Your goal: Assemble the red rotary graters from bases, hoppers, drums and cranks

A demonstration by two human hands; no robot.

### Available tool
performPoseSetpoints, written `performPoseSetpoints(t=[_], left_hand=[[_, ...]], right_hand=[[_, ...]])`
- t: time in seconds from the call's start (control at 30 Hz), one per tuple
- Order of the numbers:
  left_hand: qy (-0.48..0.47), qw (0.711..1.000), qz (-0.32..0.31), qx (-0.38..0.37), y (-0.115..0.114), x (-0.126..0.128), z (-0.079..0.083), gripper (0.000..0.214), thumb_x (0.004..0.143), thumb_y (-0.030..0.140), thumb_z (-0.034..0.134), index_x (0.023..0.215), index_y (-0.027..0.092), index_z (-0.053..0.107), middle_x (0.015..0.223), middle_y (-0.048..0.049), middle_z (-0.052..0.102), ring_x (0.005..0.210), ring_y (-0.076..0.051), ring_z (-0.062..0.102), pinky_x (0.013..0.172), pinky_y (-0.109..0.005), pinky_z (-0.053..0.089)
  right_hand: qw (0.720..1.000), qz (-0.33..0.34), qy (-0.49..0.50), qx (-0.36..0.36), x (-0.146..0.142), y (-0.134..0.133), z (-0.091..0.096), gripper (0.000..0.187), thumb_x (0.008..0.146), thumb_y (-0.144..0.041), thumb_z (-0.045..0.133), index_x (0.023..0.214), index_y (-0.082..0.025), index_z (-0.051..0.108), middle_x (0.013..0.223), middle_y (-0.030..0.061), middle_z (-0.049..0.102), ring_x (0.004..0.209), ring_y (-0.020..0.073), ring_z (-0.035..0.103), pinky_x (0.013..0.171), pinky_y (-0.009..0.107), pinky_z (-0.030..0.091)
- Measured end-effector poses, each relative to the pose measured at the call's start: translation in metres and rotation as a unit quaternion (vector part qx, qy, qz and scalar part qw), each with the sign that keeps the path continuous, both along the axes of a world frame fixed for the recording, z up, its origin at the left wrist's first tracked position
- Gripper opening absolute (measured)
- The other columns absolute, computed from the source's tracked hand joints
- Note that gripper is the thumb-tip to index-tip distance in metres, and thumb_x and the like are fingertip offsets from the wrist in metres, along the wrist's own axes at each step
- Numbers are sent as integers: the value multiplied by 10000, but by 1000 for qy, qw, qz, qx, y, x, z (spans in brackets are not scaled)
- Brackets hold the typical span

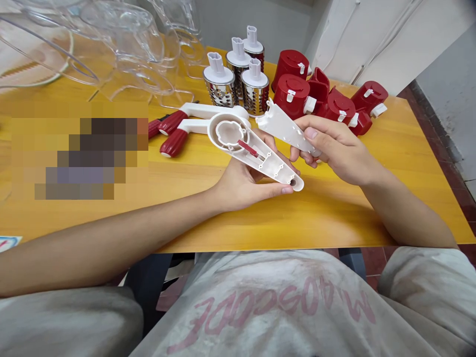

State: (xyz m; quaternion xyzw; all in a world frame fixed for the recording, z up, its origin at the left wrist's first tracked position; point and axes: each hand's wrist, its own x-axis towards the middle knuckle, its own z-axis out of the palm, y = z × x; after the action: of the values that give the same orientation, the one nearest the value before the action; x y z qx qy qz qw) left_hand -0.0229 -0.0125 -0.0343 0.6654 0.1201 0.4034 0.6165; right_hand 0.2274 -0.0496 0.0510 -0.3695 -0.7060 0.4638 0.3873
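Observation:
My left hand (243,186) is closed around a white crank-arm housing (277,166), its hollow side facing up. Inside lie a red lever (247,147) and a small spring (261,157); a round ring shape fills the wide end. My right hand (334,146) grips a white cover plate (284,130) between thumb and fingers, with small pegs on the side facing me. The plate is held just right of the housing and tilted, apart from it. Behind the housing lie white crank handles with red grips (174,144), partly hidden by it.
Several metal grater drums (219,88) with white tops stand at the back. Red grater bodies (292,94) with white tabs are grouped right of them. Clear plastic parts (126,39) are piled at the back left of the yellow table (316,223). A pixelated patch covers part of the left side.

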Motion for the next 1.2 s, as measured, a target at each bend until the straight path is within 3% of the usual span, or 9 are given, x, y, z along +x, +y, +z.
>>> performPoseSetpoints(t=[0.13, 0.3, 0.57, 0.67, 0.83, 1.03, 1.2], left_hand=[[-19, 999, -6, 34, 0, 1, 2, 670, 883, 389, 1167, 1151, 281, 563, 1133, -46, 961, 1084, -304, 981, 997, -451, 810], [-18, 1000, 5, 24, 1, 1, -2, 744, 865, 486, 1188, 1197, 291, 551, 1142, -46, 970, 1081, -310, 984, 1004, -470, 811], [-12, 999, 25, 27, 0, -1, -2, 707, 834, 278, 1170, 1217, 285, 575, 1144, -27, 977, 1039, -292, 980, 1067, -476, 803], [20, 998, 51, 24, 0, -3, 0, 703, 796, 340, 1186, 1232, 267, 640, 1130, -35, 958, 1041, -307, 965, 1060, -488, 802], [56, 992, 100, 53, 0, -4, -3, 576, 803, 495, 1186, 1100, 221, 775, 1162, -74, 930, 1087, -313, 926, 1063, -479, 786], [46, 993, 106, 34, 1, 1, -10, 628, 801, 648, 1177, 1143, 233, 852, 1156, -81, 941, 1112, -334, 914, 1088, -528, 797], [40, 994, 97, 34, 1, 3, -6, 612, 755, 647, 1210, 1035, 234, 855, 998, -65, 913, 968, -318, 897, 932, -479, 823]], right_hand=[[999, 4, -20, 34, 1, 1, 2, 492, 1248, -687, 779, 1328, -213, 883, 1105, 48, 850, 806, 112, 651, 700, 231, 563], [998, -1, -37, 43, 2, 1, 4, 523, 1227, -702, 809, 1358, -205, 906, 1164, 71, 880, 864, 122, 720, 733, 233, 609], [998, -28, -56, 32, 3, 0, 10, 597, 1133, -773, 902, 1356, -220, 919, 1177, 84, 882, 990, 181, 815, 776, 268, 680], [997, -30, -58, 30, 2, -2, 16, 566, 1130, -750, 917, 1324, -218, 923, 1182, 88, 892, 999, 185, 816, 796, 277, 695], [997, -28, -66, 20, 0, -9, 25, 488, 1102, -685, 971, 1250, -221, 940, 1235, 92, 918, 1055, 199, 845, 868, 293, 726], [993, -42, -97, 43, -4, -16, 22, 492, 1010, -629, 1059, 1271, -230, 938, 1271, 98, 928, 1130, 250, 882, 880, 330, 738], [985, -47, -135, 94, -8, -21, 17, 453, 986, -549, 1077, 1284, -242, 929, 1231, 65, 925, 1002, 220, 840, 824, 331, 712]])
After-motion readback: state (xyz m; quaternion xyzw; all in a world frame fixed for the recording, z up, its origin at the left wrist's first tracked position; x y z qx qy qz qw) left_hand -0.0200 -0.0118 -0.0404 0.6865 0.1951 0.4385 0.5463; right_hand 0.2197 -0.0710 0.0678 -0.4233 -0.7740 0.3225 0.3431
